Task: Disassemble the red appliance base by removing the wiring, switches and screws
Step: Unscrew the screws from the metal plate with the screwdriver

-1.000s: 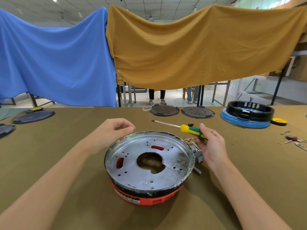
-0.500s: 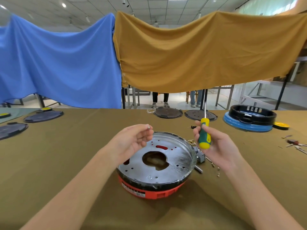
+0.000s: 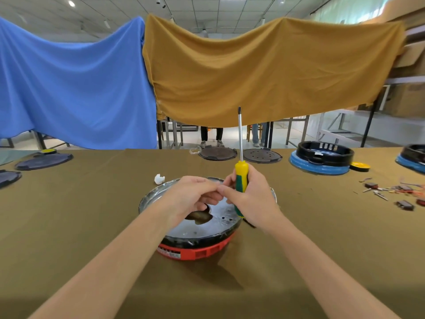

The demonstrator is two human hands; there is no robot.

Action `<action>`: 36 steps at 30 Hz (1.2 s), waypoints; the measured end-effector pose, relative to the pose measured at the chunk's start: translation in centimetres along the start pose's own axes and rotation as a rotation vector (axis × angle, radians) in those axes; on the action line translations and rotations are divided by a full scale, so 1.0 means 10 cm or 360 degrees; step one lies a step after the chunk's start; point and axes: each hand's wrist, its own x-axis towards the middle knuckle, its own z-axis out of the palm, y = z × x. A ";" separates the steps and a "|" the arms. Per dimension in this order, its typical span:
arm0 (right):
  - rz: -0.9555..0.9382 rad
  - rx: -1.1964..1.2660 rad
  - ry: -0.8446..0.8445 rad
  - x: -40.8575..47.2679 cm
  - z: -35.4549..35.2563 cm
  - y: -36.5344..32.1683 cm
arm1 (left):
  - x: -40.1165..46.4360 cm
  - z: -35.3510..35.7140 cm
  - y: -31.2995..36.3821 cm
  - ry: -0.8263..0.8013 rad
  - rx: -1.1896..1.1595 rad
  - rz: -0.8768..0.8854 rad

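Over the red base (image 3: 195,250), mid-tabletop (image 3: 80,226): both hands raised above the silver pan. Right hand (image 3: 253,199) wrapped around the screwdriver (image 3: 240,180) handle, shaft upright, tip pointing at the ceiling. Left hand (image 3: 190,196) with fingers curled, tips meeting the right-hand fingertips; probably pinching a small screw, but too small to confirm. Base upright, pan plate with its central opening facing up. Loose wires and switches (image 3: 400,194) well apart to the right; white scrap (image 3: 159,179) just beyond the rim.

Likely step: passing or parking a removed screw. Advice: pinch firmly, set down clear of the pan opening, beside the parts already removed. Keep driver tip away from the face. Reverse grip before next screw; seat tip squarely, press down while turning.
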 end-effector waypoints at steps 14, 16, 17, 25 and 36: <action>0.0874 -0.0783 -0.0377 -0.07 -0.90 0.80 | -0.09 0.12 -0.23 -0.0373 0.1398 0.0430; 0.0890 -0.0794 -0.0335 -0.08 -0.87 0.87 | -0.10 0.12 -0.23 -0.0388 0.1414 0.0448; 0.0907 -0.0783 -0.0343 -0.09 -0.85 0.89 | -0.11 0.12 -0.22 -0.0397 0.1419 0.0455; 0.0868 -0.0378 -0.0115 -0.02 -0.95 0.75 | -0.16 0.01 -0.24 -0.0421 0.1492 0.0520; 0.0977 0.0250 -0.0174 -0.13 -0.42 0.53 | -0.32 -0.08 -0.08 -0.0147 0.1617 0.0927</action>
